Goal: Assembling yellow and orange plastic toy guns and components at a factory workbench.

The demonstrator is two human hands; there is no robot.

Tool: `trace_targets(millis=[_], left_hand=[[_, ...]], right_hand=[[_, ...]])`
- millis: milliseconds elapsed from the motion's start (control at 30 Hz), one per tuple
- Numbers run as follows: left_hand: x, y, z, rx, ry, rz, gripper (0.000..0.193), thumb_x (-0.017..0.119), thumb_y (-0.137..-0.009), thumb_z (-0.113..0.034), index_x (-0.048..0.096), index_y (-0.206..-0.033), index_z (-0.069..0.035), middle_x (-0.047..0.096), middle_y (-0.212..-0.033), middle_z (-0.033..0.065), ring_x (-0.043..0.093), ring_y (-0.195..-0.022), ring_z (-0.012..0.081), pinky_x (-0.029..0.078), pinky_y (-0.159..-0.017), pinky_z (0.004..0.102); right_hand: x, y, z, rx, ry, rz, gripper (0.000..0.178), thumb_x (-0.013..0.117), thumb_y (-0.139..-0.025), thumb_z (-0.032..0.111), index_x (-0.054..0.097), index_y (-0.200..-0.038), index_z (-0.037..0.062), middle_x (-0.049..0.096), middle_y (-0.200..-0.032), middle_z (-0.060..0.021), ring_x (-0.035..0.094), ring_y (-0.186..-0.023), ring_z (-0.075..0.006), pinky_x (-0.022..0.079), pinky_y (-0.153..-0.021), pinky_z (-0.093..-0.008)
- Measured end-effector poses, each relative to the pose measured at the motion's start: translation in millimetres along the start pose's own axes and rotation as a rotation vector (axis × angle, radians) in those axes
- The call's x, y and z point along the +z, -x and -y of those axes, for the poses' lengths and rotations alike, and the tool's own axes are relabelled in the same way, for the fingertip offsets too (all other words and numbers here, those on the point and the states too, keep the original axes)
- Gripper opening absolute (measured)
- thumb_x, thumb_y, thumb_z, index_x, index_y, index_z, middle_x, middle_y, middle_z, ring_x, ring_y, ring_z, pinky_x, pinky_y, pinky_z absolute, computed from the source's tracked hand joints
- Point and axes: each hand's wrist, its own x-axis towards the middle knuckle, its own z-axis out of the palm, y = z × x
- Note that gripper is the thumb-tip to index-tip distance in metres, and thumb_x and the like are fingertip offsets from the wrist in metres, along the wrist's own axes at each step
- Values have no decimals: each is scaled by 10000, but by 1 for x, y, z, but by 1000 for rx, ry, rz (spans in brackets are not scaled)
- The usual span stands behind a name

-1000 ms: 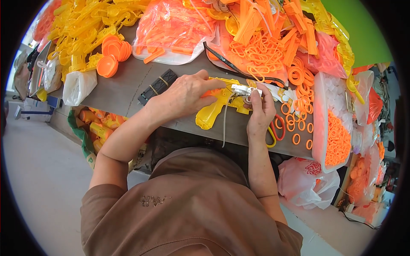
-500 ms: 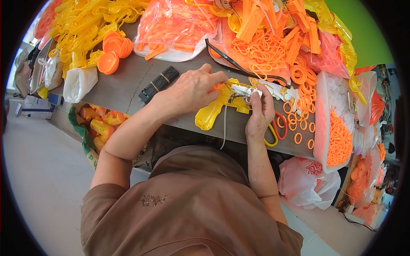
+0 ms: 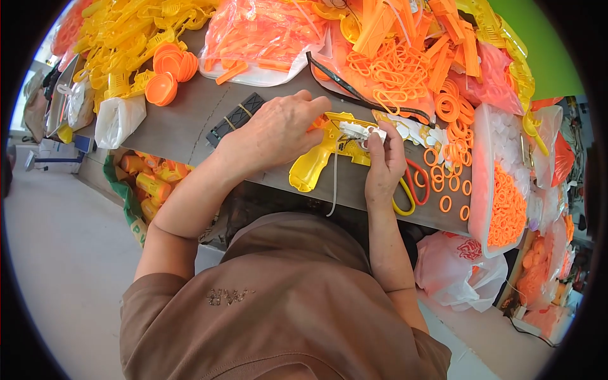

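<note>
A yellow plastic toy-gun half shell (image 3: pixel 309 168) lies near the table's front edge, its hollow inside facing up. My right hand (image 3: pixel 384 166) pinches a white plastic mechanism (image 3: pixel 356 131) between thumb and fingers, over the shell's right part. From it a thin pale tube (image 3: pixel 334 183) hangs down past the table edge. My left hand (image 3: pixel 277 130) is closed with curled fingers above the shell's left part, beside a bit of orange. What its fingertips hold, if anything, is hidden. Beyond my left wrist lies a black ribbed block (image 3: pixel 235 118) with bands around it.
Scissors with red and yellow handles (image 3: pixel 411 193) lie right of my right hand, near loose orange rings (image 3: pixel 445 204). A clear tub (image 3: pixel 479 190) of rings stands at the right edge. Yellow shells (image 3: pixel 136 44), orange cups (image 3: pixel 161 89) and a bag of orange parts (image 3: pixel 266 41) fill the back.
My left hand has drawn slightly left and its fingers sit a little differently. The white mechanism has shifted slightly in my right hand, which otherwise stays in place.
</note>
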Motion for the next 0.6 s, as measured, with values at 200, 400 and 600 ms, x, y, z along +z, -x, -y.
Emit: trace_targets(millis=[200, 400, 600], left_hand=[[6, -7, 3, 56, -26, 0, 274, 567, -807, -126, 531, -1062, -34, 550, -863, 191, 591, -745, 379, 477, -686, 440], [7, -9, -1, 56, -115, 51, 276, 549, -818, -132, 550, -1089, -78, 534, -855, 181, 597, -721, 360, 486, -671, 441], [4, -9, -6, 37, -299, 147, 254, 527, -825, -135, 572, -1065, -68, 558, -888, 203, 615, -751, 339, 508, -686, 419]], right_hand=[[-3, 2, -4, 37, 141, 78, 275, 556, -919, 96, 522, -1168, -18, 549, -924, -17, 528, -827, -76, 442, -743, -214], [-4, -1, 3, 57, -117, 24, 244, 539, -930, 146, 570, -1115, -9, 550, -882, 12, 475, -789, -51, 378, -705, -191], [-4, -1, 5, 52, -116, 14, 241, 535, -934, 163, 580, -1101, -6, 540, -857, 25, 459, -768, -39, 364, -696, -188]])
